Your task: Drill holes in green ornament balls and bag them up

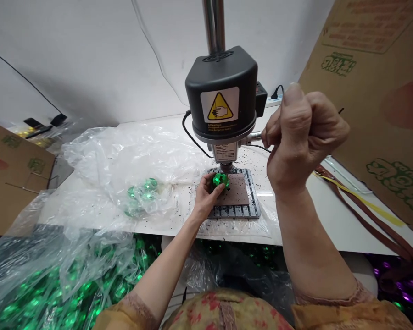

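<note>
In the head view, my left hand (206, 195) is closed around a shiny green faceted ball (220, 180) on the base of a small drill press (222, 91). The ball sits below the press head, close under the chuck (226, 167). Beneath it lies a brown board (239, 190) on the slotted metal base (254, 211), strewn with dark shavings. My right hand (303, 133) is raised beside the press head, fingers wrapped round the feed lever. Most of that lever is hidden by the hand; its metal hub (254, 136) shows.
Clear plastic sheeting (124, 160) covers the left of the white table (271, 220), with several green balls (150, 184) in it. A large bag of green balls (62, 284) lies front left. Cardboard boxes (375, 114) flank both sides. Brown straps (361, 206) hang at right.
</note>
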`<act>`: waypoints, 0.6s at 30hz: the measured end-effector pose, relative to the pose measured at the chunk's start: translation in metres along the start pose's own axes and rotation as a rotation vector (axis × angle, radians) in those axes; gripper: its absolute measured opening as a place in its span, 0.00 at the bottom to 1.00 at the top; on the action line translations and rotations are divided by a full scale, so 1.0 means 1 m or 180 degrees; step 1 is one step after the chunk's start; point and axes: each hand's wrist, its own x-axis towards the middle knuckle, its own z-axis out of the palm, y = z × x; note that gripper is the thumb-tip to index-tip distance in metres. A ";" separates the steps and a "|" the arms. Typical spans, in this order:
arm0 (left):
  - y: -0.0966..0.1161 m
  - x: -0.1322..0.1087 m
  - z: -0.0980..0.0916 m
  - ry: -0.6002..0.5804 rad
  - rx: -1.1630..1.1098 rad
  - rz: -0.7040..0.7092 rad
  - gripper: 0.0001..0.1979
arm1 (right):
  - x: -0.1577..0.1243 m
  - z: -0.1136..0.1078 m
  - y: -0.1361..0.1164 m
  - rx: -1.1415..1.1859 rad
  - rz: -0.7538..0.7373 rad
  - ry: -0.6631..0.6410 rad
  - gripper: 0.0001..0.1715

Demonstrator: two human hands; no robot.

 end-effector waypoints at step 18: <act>-0.002 -0.006 0.014 -0.0303 0.1182 0.0435 0.26 | 0.005 0.001 -0.008 0.0421 0.0028 0.0019 0.27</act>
